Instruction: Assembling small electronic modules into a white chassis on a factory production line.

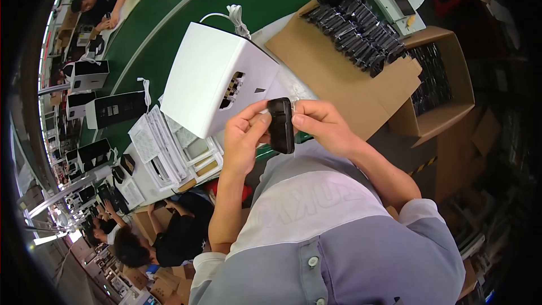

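Note:
In front of my chest I hold a glossy black, rounded rectangular plastic part [281, 126]. My left hand [244, 138] pinches it along its left edge, thumb and fingers closed. On the upper right edge, my right hand [324, 127] is closed too, its thumb against the part; a small clear, shiny bit, perhaps film, shows at those fingertips. Just beyond my hands stands a large white box-shaped appliance housing [206, 73]. An opening in its side shows inner parts, and a bundled white cable [238, 21] lies behind it.
Many black wrapped parts [361, 31] lie on a flat cardboard sheet [316, 51] to the right. Beside it stands an open carton [446, 113] of black pieces. White frames [164, 149] are stacked at left on the green-topped bench [186, 0]. Other people work farther left.

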A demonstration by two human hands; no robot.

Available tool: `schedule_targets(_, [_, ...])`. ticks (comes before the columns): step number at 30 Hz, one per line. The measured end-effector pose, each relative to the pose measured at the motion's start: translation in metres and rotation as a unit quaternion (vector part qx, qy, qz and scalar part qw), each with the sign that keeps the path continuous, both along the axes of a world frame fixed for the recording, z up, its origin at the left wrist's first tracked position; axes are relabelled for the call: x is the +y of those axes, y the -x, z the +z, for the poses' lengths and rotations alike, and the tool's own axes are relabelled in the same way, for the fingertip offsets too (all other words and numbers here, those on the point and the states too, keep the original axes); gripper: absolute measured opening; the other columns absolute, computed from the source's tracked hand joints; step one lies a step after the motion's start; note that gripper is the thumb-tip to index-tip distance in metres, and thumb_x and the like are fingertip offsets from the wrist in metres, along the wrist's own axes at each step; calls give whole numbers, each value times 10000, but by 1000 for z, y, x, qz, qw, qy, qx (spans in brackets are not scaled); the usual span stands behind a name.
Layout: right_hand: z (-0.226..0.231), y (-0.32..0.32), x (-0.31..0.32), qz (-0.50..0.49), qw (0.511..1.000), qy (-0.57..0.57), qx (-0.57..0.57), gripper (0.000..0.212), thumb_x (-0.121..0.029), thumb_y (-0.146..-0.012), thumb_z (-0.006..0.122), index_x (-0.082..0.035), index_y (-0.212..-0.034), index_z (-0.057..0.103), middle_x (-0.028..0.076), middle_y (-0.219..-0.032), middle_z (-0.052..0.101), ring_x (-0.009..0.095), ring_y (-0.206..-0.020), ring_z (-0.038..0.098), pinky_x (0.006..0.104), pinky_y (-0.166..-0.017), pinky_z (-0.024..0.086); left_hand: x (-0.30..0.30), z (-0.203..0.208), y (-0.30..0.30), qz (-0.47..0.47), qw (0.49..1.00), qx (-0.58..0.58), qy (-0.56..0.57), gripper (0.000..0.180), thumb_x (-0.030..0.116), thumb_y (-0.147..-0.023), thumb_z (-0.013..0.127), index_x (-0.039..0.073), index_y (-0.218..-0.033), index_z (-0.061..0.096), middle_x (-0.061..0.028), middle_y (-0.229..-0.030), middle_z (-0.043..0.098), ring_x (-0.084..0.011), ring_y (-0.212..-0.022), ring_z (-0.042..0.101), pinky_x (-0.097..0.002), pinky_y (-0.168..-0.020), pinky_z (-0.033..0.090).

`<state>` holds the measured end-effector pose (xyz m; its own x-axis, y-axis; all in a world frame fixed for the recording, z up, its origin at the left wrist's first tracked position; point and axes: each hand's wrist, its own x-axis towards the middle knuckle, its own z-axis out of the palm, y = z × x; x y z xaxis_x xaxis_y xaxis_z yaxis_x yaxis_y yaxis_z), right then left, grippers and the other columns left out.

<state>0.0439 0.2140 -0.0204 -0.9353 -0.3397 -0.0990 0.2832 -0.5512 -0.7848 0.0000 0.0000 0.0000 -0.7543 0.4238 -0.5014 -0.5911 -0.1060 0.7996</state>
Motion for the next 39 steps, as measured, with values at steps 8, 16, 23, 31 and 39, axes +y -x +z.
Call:
schedule_targets(8, [-14,3,1,-42,997,-67,-13,238,-205,-1036,536,-52,-861,582,-10,-846,577,73,-786,499,254,-748,415,-57,62,94,113,659,589,454,359,45,-855,714,5,-1207,655,-74,-1031,655,-137,-795,561,-274,-663,469])
schedule_targets(16, [-45,-1,-2,-102,994,-20,-20,199,-176,-1032,530,-63,-873,573,-10,-851,576,83,-804,516,258,-769,426,-124,14,195,-151,896,291,300,281,257,-960,667,2,-1073,694,32,-802,645,-51,-685,527,-236,-645,445])
schedule_targets(23, [-49,17,-6,-171,985,-22,-29,233,-170,-1021,531,-71,-812,560,-12,-781,553,75,-745,485,255,-704,399,-100,18,166,-73,945,197,251,351,286,-978,646,-44,-1095,676,-56,-965,716,-89,-782,646,-230,-724,506])
schedule_targets(31, [-56,58,-16,-137,989,-49,14,276,-169,-1019,539,-66,-766,503,-39,-717,473,65,-686,421,253,-646,355,-99,18,99,125,955,129,235,303,255,-1012,610,-30,-1108,651,-64,-974,710,-117,-846,659,-251,-784,519])
schedule_targets(39, [-46,98,-26,-105,993,-45,24,281,-162,-994,560,-29,-749,530,-45,-700,494,51,-672,421,259,-609,369,-65,22,119,56,880,294,368,498,225,-1002,600,-32,-1402,449,-137,-1334,563,-177,-1170,538,-319,-1028,413])
